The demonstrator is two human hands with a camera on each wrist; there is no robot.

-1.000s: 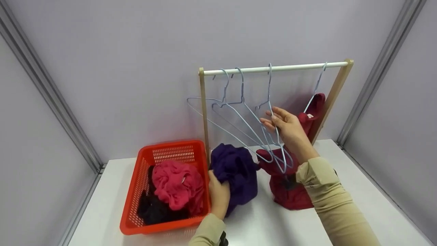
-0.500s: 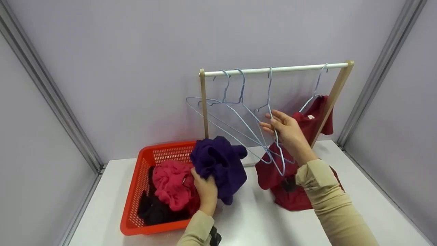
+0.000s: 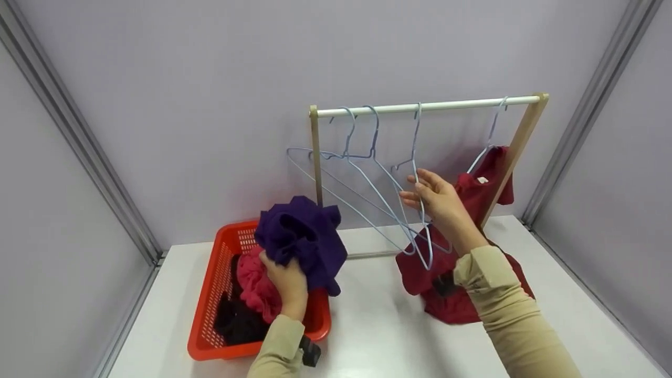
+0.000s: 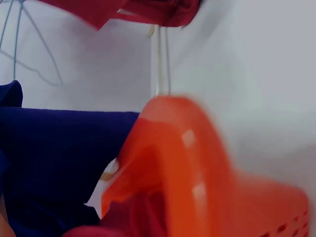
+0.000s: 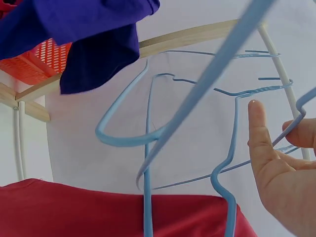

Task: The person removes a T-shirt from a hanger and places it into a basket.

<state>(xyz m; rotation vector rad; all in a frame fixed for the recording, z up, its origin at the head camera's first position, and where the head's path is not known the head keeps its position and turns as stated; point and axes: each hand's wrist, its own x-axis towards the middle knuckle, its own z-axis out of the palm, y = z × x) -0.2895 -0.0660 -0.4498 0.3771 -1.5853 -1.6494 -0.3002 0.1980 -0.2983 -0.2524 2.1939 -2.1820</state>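
Observation:
My left hand [image 3: 286, 281] grips a bunched purple garment [image 3: 310, 236] held over the right side of the red plastic basket [image 3: 205, 294]. In the left wrist view the cloth [image 4: 54, 148] looks dark blue and hangs beside the basket's rim [image 4: 173, 128]. At the rack, my right hand [image 3: 436, 197] pinches the shoulder wire of a light blue hanger [image 3: 414, 139], thumb in front and fingers behind. The right wrist view has that wire passing between thumb and fingers [image 5: 256, 116]. The hanger bears no clothing, and its hook sits over the white rail [image 3: 451, 104].
Two more bare blue hangers [image 3: 348, 142] hang towards the rack's left post [image 3: 315, 152]. A dark red shirt [image 3: 483, 191] hangs on a hanger at the right end, its lower part on the white table [image 3: 367, 325]. Pink cloth [image 3: 257, 283] and black cloth [image 3: 236, 320] lie in the basket.
My left hand has carried the purple garment leftward, from beside the basket to over its right side. My right hand stays at the same hanger, nearly still.

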